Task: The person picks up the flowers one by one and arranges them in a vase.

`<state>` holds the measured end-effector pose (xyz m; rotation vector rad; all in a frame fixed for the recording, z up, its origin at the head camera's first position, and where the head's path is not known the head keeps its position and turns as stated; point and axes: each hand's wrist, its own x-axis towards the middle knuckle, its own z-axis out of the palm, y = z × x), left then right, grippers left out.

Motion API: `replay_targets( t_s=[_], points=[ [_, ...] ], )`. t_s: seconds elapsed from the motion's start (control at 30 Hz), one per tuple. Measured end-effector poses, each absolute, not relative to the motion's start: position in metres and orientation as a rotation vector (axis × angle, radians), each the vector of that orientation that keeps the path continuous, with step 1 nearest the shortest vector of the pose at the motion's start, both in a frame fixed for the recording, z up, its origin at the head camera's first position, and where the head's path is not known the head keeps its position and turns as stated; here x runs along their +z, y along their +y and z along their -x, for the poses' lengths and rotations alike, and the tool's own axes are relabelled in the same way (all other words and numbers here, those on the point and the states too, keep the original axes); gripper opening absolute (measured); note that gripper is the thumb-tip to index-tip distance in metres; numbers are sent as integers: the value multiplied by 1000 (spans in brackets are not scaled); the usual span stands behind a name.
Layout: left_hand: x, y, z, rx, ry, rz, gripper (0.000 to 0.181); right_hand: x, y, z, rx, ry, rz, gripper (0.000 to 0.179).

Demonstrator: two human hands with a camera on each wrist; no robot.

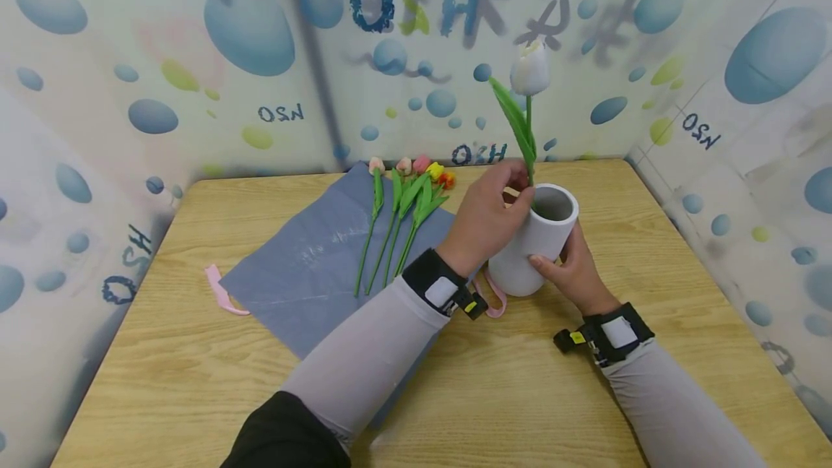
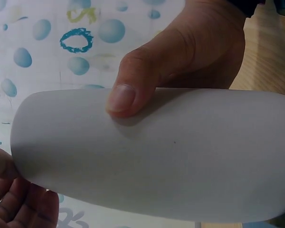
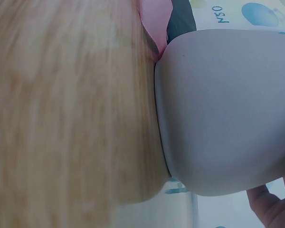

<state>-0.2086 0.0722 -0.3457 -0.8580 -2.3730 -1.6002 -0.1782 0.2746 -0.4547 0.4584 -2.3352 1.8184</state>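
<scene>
Nearest my head camera is the black fabric sleeve on the left arm. My left hand has thumb and fingers pinched on the slim green stem of a white artificial tulip, bloom up at the mouth of a smooth, white, rounded vase. My right hand grips the vase's body, thumb pressed on its side. I judge the tulip light, soft-petalled and springy, best taken low on the stem; the vase, perhaps ceramic, seems stiff, slippery and breakable, so I'd hold it round the body.
</scene>
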Motion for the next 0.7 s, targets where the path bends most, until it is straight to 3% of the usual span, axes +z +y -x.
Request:
replay_targets(
  t_s=[0.3, 0.7],
  points=[
    [-348, 71, 207, -1486, -2435, 866, 28, -455, 275, 179, 1813, -2336, -465, 87],
    [-351, 71, 208, -1458, -2465, 828, 26, -454, 276, 179, 1801, -2374, -443, 88]
  ],
)
